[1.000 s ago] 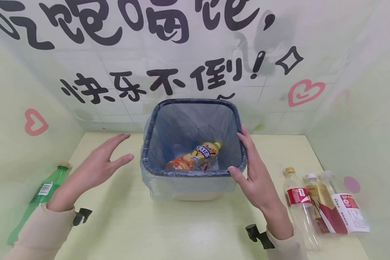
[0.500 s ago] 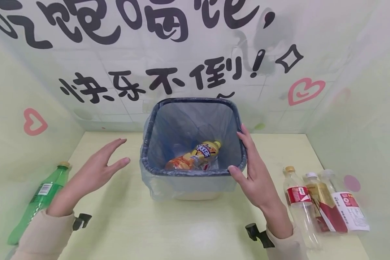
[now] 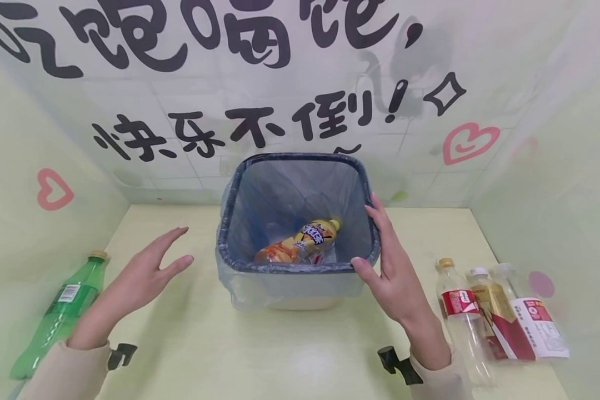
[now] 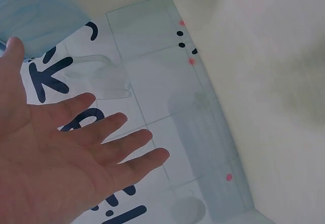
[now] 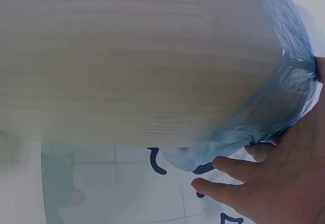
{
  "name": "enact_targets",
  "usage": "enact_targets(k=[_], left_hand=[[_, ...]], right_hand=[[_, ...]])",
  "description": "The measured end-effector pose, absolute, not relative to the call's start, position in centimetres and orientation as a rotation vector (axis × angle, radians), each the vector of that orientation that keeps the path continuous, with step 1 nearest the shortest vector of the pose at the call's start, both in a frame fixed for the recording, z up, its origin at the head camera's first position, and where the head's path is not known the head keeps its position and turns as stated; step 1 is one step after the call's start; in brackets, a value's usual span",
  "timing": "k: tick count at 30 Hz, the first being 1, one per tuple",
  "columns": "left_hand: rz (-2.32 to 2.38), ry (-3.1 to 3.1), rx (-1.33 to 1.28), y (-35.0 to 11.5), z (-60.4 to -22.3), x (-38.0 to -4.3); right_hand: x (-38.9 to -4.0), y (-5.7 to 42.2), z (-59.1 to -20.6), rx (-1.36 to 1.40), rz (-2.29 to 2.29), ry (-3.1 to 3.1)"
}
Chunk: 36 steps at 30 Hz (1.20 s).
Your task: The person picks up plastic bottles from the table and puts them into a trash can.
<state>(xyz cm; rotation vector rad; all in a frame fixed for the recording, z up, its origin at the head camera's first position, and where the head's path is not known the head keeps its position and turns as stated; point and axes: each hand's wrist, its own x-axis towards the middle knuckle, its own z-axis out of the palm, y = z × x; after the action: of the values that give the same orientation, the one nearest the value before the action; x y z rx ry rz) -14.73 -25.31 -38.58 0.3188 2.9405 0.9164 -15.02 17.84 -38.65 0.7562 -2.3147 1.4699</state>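
A trash bin [image 3: 300,268] with a square dark rim stands mid-table in the head view, lined with a bluish plastic bag [image 3: 285,286] folded over its edge. Inside lies a yellow-and-orange drink bottle [image 3: 305,241], with some clear plastic beside it. My right hand [image 3: 392,280] touches the near right corner of the rim; in the right wrist view its fingers [image 5: 228,168] extend past the bag. My left hand [image 3: 140,280] hovers left of the bin, apart from it and holding nothing. Its fingers [image 4: 122,142] are spread in the left wrist view.
A green bottle [image 3: 70,300] lies at the left edge, partly behind the left forearm. On the right lie a clear bottle with a red label [image 3: 462,303], a gold-and-red bottle [image 3: 502,316] and a white-labelled bottle [image 3: 540,322]. Printed walls [image 3: 300,50] enclose the table.
My left hand has drawn away from the bin, to the left and slightly nearer me. The right hand, the bin and the bottles stay where they were.
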Motion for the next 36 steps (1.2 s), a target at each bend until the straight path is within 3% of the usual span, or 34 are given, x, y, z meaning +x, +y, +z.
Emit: enact_targets(k=[36], left_hand=[[0.940,3.033,0.161,-30.0,-41.1,-11.9]], right_hand=[[-15.1,18.0,-38.7,0.772,1.440,-2.309]])
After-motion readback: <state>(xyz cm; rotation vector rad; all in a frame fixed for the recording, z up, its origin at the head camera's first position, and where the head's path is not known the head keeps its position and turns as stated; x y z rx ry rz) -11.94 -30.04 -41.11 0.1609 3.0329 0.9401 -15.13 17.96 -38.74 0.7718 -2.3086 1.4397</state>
